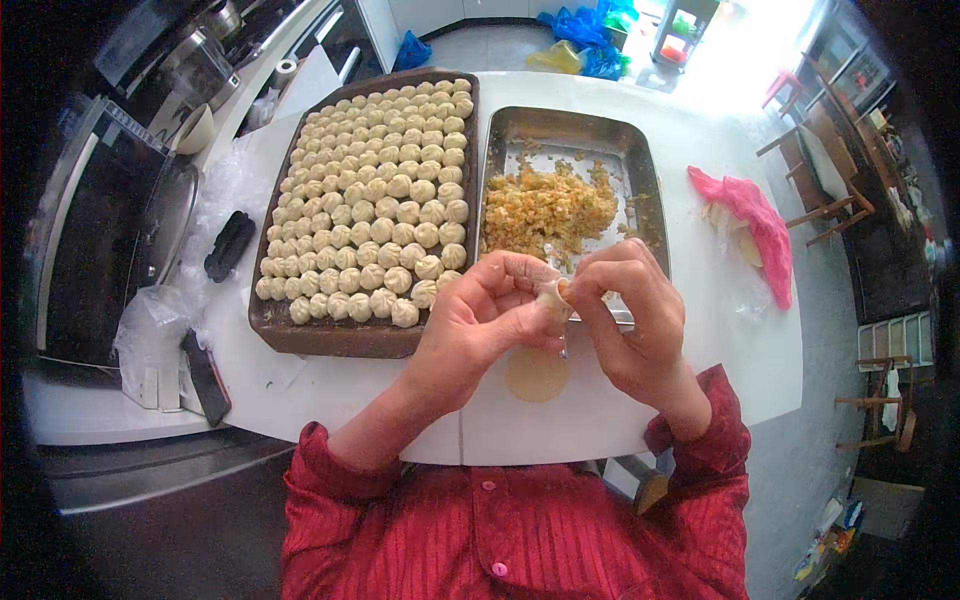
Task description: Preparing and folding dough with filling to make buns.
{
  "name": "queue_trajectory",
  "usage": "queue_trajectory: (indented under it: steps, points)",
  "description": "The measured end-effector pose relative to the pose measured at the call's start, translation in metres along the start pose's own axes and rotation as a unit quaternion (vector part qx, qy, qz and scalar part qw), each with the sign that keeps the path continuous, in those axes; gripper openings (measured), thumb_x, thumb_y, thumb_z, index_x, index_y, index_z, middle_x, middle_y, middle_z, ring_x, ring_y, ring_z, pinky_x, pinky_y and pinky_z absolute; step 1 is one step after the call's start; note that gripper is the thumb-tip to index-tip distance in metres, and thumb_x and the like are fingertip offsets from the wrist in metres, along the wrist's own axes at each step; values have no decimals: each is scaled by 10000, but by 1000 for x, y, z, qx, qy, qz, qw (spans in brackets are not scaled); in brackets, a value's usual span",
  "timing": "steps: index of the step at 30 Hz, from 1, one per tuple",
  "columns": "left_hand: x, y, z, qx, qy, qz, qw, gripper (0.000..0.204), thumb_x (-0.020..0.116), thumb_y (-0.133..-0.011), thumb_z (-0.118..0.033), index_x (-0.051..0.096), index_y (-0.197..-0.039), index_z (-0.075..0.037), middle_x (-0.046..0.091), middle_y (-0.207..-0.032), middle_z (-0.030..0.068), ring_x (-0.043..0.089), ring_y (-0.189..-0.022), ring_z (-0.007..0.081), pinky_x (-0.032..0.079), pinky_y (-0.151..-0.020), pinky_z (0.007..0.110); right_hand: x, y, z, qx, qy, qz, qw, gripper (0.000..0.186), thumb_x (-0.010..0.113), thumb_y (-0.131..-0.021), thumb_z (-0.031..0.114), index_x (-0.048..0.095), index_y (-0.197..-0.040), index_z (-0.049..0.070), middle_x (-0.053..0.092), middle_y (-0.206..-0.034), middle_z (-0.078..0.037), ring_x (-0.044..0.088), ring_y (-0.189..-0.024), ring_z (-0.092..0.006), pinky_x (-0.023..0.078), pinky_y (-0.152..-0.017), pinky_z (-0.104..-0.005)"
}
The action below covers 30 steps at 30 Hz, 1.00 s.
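Observation:
Between both hands, over the near edge of the metal tray, is a partly closed dumpling with a bit of orange filling showing at its opening. My left hand cups it with thumb and fingers. The fingertips of my right hand pinch the dough rim from the right. A thin shiny metal piece shows just below the fingers; its kind is hard to make out. Under the hands a flat round dough wrapper lies on the white table. Beyond them, chopped filling is heaped in the metal tray.
To the left, a dark tray holds rows of pleated dumplings. A pink cloth lies on the table at right. Further left are a black object, clear plastic bags and an oven.

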<state>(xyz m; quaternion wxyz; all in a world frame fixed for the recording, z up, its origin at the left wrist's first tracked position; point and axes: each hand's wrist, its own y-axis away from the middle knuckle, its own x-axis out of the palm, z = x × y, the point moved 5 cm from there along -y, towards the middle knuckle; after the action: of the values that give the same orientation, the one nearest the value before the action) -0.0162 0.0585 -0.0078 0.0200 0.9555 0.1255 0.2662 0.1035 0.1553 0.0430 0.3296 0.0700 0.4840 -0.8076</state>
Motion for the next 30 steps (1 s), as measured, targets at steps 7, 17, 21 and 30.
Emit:
queue_trajectory:
  steps: [7,17,21,30]
  points:
    - [8,3,0,52,-50,-2,997,313,645,-912,37,490,-1177,-26,631,-1054,65,643,-938,133,566,-824,283,1,5,-5,60,-31,-11,998,172,685,-800,-84,563,-875,12,606,-814,-111,598,-722,-266,488,-616,-349]
    - [4,4,-5,97,-101,-28,990,261,624,-930,28,518,-1164,-23,620,-1091,54,619,-1012,108,559,-871,272,5,9,-7,81,-53,-10,995,186,662,-802,-100,558,-910,9,612,-859,-125,610,-766,-269,500,-685,-350]
    - [4,4,-5,103,-83,-27,991,264,624,-928,31,520,-1166,-19,614,-1103,55,614,-1040,114,555,-892,275,8,10,-10,143,-123,-14,982,214,655,-794,-113,553,-939,8,610,-876,-120,611,-789,-255,496,-696,-342]
    - [0,2,-7,87,-117,8,989,274,635,-926,15,546,-1182,-24,613,-1088,43,615,-996,104,554,-846,276,2,0,5,-62,18,73,995,241,629,-804,-130,538,-972,17,593,-945,-139,577,-799,-259,481,-694,-345]
